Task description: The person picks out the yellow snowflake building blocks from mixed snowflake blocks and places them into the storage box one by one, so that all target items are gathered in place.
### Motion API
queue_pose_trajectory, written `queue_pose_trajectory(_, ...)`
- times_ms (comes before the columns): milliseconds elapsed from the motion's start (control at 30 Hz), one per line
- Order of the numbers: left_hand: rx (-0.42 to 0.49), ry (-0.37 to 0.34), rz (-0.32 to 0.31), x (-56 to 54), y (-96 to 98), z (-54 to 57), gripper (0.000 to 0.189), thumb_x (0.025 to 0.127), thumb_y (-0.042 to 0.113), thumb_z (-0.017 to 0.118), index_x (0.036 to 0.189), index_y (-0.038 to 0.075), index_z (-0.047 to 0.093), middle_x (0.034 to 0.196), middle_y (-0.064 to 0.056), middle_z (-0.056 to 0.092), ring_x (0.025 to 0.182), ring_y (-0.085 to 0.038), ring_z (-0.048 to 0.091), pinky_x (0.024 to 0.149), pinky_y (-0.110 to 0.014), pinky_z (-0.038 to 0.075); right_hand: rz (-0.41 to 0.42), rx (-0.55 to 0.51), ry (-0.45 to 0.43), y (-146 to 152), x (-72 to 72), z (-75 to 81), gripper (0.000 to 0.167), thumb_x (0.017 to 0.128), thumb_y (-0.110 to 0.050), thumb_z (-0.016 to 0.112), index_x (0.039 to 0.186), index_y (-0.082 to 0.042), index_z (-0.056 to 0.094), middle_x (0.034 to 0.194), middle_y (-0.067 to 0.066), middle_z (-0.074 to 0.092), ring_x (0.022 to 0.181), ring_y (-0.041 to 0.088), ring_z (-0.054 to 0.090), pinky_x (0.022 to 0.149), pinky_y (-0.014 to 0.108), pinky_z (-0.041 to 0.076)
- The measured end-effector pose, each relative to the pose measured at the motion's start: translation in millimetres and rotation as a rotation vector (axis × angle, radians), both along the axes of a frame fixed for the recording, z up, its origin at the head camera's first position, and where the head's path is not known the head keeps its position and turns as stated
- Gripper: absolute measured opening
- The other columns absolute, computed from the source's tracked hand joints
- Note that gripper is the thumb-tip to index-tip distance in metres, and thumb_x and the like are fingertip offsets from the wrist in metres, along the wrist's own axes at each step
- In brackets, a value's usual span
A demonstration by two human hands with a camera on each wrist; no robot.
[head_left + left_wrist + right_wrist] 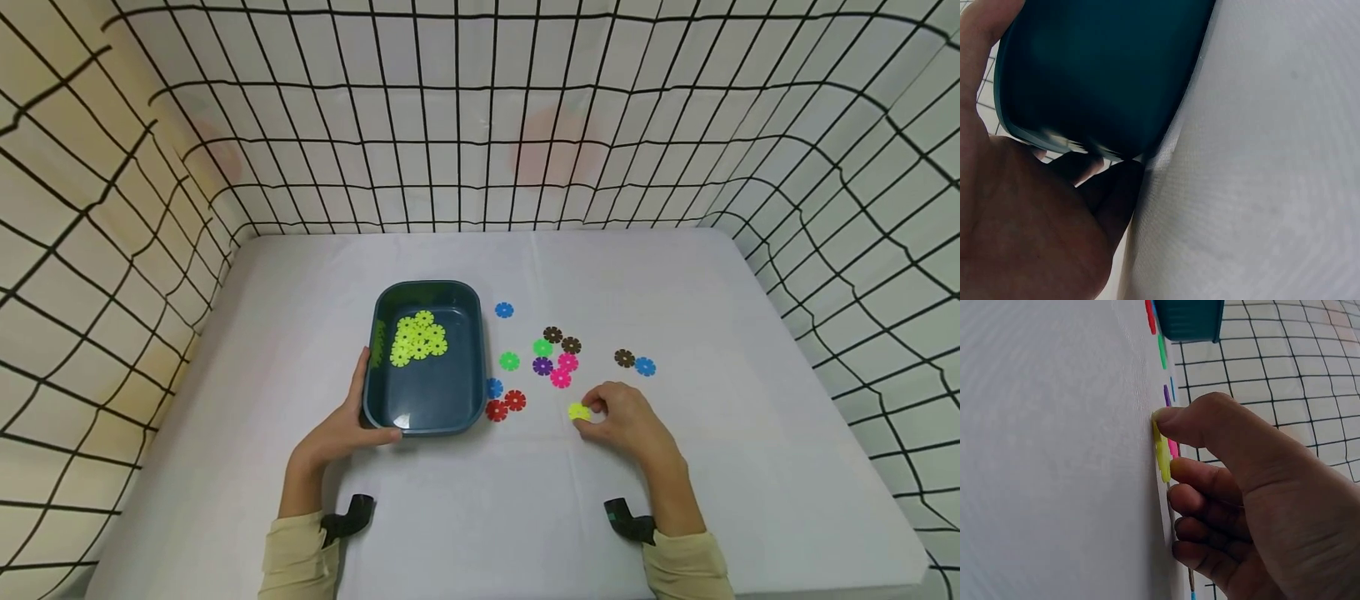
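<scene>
A dark teal plastic tray (465,408) stands on the table with a heap of yellow notched discs (417,337) in its far part. My left hand (341,429) holds the tray at its near left corner, fingers along the left wall and thumb at the near wall. Over to the right, my right hand (626,421) pinches a single yellow notched disc (578,412) between thumb and index finger, down at the tabletop. In the right wrist view, the thumb (1179,422) touches one edge of this yellow disc (1161,453), and the other fingers are bent.
Beyond the right hand lie pink discs (567,362), a purple disc (542,367), green discs (509,361) and brown discs (624,358). Red discs (497,410) and a blue disc (494,388) lie close to the tray's right wall. Black wire mesh (457,142) borders the white table.
</scene>
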State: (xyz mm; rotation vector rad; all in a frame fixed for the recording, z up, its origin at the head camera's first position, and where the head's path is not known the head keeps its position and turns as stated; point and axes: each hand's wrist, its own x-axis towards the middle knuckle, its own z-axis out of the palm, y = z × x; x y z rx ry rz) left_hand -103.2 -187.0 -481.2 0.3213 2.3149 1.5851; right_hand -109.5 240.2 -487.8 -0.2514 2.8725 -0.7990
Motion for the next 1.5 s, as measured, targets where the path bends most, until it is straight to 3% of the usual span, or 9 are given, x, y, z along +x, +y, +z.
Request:
queue_pose_trajectory(233, 0.004, 0.0, 0.002, 0.4, -1.4, -0.3, 0.133, 0.072, 0.029, 0.083, 0.153, 0.03, -0.022, 0.163, -0.006, -0.022, 0.149, -0.04, -0.008, 0.112, -0.069, 0.016, 0.032, 0.016, 0.057, -3.5, -2.0, -1.4, 0.025, 0.073, -0.021, 0.082, 0.088, -0.006, 0.068, 0.08, 0.001, 0.06, 0.076, 0.015, 0.051, 0.067, 0.027, 0.048)
queue_pose_trajectory(433, 0.009, 0.005, -0.004, -0.1, -1.3, -0.8, 0.132, 0.073, 0.028, 0.083, 0.152, 0.032, -0.022, 0.163, -0.006, -0.021, 0.149, -0.04, -0.007, 0.112, -0.069, 0.016, 0.009, 0.028, 0.107, -4.4, -2.3, 0.0, 0.025, 0.072, -0.021, 0.082, 0.087, -0.005, 0.069, 0.08, 0.003, 0.063, 0.075, 0.016, 0.053, 0.068, 0.029, 0.051)
queue_pose_trajectory(600, 0.009, 0.01, -0.004, -1.0, -1.1, 0.3, 0.132, 0.073, 0.026, 0.083, 0.153, 0.028, -0.021, 0.163, -0.006, -0.021, 0.149, -0.039, -0.007, 0.113, -0.069, 0.016, -0.024, 0.026, 0.059, -4.6, -4.2, 1.6, 0.031, 0.073, -0.023, 0.082, 0.094, -0.004, 0.07, 0.086, 0.004, 0.065, 0.081, 0.017, 0.055, 0.072, 0.032, 0.052)
queue_pose_trajectory(767, 0.008, 0.013, -0.004, -1.7, -1.9, 0.6, 0.133, 0.072, 0.026, 0.083, 0.153, 0.024, -0.022, 0.163, -0.006, -0.021, 0.149, -0.039, -0.008, 0.113, -0.069, 0.015, -0.018, 0.027, 0.026, -7.2, -7.0, 3.0, 0.028, 0.073, -0.022, 0.081, 0.091, -0.004, 0.07, 0.084, 0.004, 0.064, 0.079, 0.018, 0.054, 0.071, 0.03, 0.05)
queue_pose_trajectory(967, 0.009, 0.01, -0.006, -1.8, -2.1, -0.2, 0.132, 0.072, 0.027, 0.083, 0.153, 0.028, -0.021, 0.163, -0.006, -0.021, 0.15, -0.038, -0.009, 0.113, -0.069, 0.013, -0.015, 0.023, 0.014, -9.6, -7.1, 3.7, 0.027, 0.071, -0.019, 0.082, 0.089, -0.004, 0.069, 0.082, 0.004, 0.062, 0.078, 0.017, 0.052, 0.069, 0.029, 0.049)
queue_pose_trajectory(1233, 0.003, 0.002, -0.001, -0.9, -1.2, 0.1, 0.132, 0.072, 0.027, 0.083, 0.153, 0.029, -0.021, 0.163, -0.006, -0.02, 0.15, -0.038, -0.009, 0.113, -0.069, 0.014, -0.004, 0.026, 0.061, -10.2, -6.1, 3.6, 0.029, 0.07, -0.02, 0.083, 0.09, -0.004, 0.069, 0.081, 0.004, 0.063, 0.076, 0.016, 0.053, 0.066, 0.028, 0.049)
queue_pose_trajectory(1500, 0.011, 0.002, -0.004, -0.3, -1.0, -0.1, 0.132, 0.072, 0.029, 0.083, 0.153, 0.028, -0.021, 0.163, -0.007, -0.02, 0.15, -0.039, -0.008, 0.113, -0.069, 0.013, 0.023, 0.02, 0.102, -19.4, -18.5, 21.3, 0.029, 0.072, -0.021, 0.081, 0.092, -0.003, 0.069, 0.085, 0.007, 0.065, 0.079, 0.019, 0.054, 0.069, 0.031, 0.052)
